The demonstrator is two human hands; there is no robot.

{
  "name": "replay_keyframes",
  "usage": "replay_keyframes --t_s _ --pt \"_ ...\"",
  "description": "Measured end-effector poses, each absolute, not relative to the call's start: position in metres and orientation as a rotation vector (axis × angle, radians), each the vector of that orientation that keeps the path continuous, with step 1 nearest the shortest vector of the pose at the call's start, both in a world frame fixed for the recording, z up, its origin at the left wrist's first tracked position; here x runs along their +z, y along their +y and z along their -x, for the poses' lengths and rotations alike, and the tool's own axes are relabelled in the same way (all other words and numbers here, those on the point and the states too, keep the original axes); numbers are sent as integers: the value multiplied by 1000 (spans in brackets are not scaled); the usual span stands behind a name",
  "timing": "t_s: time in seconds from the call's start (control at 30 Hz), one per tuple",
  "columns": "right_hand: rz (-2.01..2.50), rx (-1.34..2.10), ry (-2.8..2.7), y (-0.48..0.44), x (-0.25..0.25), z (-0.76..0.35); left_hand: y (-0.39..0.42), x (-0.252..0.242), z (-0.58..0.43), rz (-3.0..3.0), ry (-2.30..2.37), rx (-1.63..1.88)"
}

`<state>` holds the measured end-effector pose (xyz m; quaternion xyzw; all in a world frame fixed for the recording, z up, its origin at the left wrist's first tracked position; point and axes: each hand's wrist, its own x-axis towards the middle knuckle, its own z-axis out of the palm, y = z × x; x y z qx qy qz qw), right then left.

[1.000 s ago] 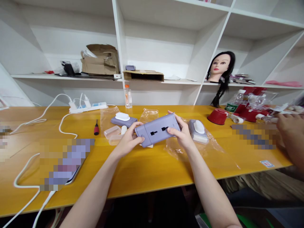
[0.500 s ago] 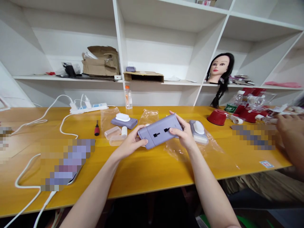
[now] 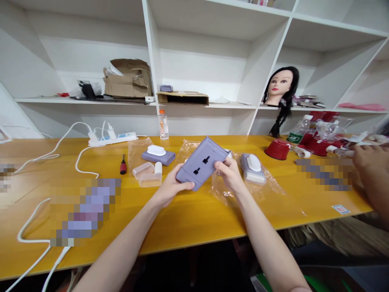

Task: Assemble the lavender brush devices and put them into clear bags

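Case of lavender plastic (image 3: 201,165), long and rectangular with two black marks, tilts above the yellow-brown wooden desk (image 3: 188,229) in the head view — the left hand (image 3: 172,186) has its grip around the lower end, the right hand (image 3: 230,174) holds the right side. Translucent oblong containers (image 3: 151,180) lie to its left, crumpled clear film (image 3: 186,149) behind.

Left hand (image 3: 172,187), right hand (image 3: 230,174) apparently curled

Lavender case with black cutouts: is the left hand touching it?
Touching: the head view shows the left hand gripping the lavender case, thumb on its face.
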<state>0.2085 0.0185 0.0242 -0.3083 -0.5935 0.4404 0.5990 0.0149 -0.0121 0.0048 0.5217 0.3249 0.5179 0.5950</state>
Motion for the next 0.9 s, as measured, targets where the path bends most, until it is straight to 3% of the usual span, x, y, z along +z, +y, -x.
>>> replay_keyframes --t_s 0.47,0.7,0.9 --pt "767 1227 -1191 13 29 -202 -10 -2 -19 -1315 801 1188" --pt "776 1277 -1317 12 25 -190 -15 -5 -9 -1096 536 810" --pt "832 1061 -1547 16 21 -181 -12 11 0 -900 540 1170"
